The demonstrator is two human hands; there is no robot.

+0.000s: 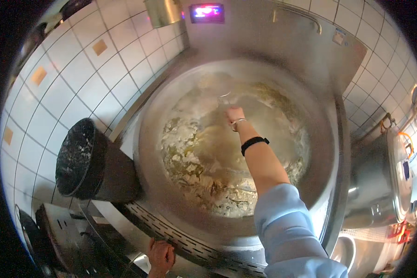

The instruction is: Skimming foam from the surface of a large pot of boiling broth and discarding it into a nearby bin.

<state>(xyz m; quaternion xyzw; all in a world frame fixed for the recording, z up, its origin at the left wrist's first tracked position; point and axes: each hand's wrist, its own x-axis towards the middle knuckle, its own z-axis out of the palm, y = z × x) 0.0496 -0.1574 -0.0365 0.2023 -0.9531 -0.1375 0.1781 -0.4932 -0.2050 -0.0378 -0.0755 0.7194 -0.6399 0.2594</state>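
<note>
A very large metal wok (236, 226) built into the stove lies before me, steaming. Cloudy, bubbling liquid (243, 149) with pale foam (186, 156) fills its bowl. My right hand (235, 114) reaches over the middle of the wok, fingers closed on a metal utensil (224, 94). Only a thin bright curved edge of that utensil shows through the steam; its kind cannot be told. A bracelet and a black band are on my right arm. Down at the stove's slotted front edge, my left hand (161, 255) is curled, with nothing visible in it.
A black bucket (120, 170) leans at the wok's left side. On the right stands a tall lidded steel pot (371, 184). A tap (316, 24) and a lit display (207, 13) are on the metal back panel. A hanging metal container (162, 13) is at the upper left.
</note>
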